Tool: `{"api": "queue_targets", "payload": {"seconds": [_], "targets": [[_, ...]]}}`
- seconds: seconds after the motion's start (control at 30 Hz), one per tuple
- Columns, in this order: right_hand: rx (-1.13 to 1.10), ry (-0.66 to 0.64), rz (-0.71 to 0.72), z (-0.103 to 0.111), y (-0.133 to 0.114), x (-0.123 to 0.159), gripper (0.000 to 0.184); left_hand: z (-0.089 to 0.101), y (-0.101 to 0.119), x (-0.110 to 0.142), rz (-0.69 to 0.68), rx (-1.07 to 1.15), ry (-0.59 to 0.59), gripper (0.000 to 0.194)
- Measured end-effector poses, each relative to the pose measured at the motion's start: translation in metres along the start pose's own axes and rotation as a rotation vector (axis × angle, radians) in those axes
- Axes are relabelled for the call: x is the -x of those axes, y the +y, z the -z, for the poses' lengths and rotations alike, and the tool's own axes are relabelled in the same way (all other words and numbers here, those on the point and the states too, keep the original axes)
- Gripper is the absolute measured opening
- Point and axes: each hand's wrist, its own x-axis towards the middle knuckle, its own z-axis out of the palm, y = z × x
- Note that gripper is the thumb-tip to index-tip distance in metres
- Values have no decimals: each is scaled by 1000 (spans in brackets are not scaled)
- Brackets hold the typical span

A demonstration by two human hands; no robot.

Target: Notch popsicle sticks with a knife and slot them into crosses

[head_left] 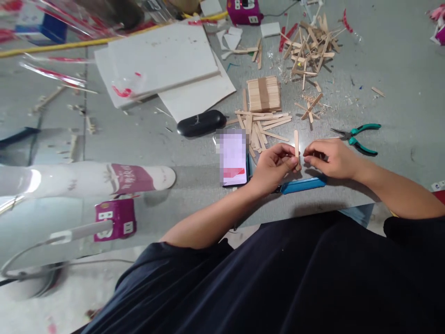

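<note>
Between the thumb and fingers of my left hand [273, 164] a wooden craft stick [296, 143] stands nearly upright. My right hand [333, 157] is just to the right of it, apart from the stick. Its fingers are curled, thumb and forefinger tips close together; whatever they may pinch is too small to make out. Below both hands lies a long blue object [303, 185], its kind unclear. Needle-nose pliers [352, 138] with green and black handles rest open beyond my right hand. A phone [234, 157] with a lit screen lies left of my left hand.
Loose craft sticks [257, 132] and a banded bundle [255, 95] lie ahead, near a black case [201, 124]. Farther back are a stick pile [313, 48] and white foam boards [163, 55]. A glossy white tube [149, 178] and purple power socket [116, 220] are at left.
</note>
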Motion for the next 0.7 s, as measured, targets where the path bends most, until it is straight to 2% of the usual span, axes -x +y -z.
{"api": "queue_targets", "payload": {"seconds": [0.13, 0.23, 0.3, 0.33, 0.43, 0.5, 0.6, 0.7], "targets": [[73, -180, 92, -1, -1, 5, 38, 1, 2, -1, -60, -150, 49, 23], [285, -377, 163, -2, -8, 10, 43, 3, 5, 2, -163, -183, 104, 20], [441, -448, 189, -5, -13, 13, 33, 4, 10, 7, -244, -201, 58, 19], [486, -460, 191, -6, -15, 14, 27, 4, 14, 10, -288, -234, -6, 17], [456, -442, 165, -7, -13, 13, 23, 1, 30, 24, -445, -414, -295, 9], [400, -424, 151, -5, -7, 11, 27, -2, 41, 34, -489, -464, -462, 4], [373, -278, 110, -3, 3, 3, 34, -8, 52, 44, -460, -460, -634, 9], [421, -30, -12, -5, 11, -11, 33, -12, 55, 46, -300, -452, -697, 9]]}}
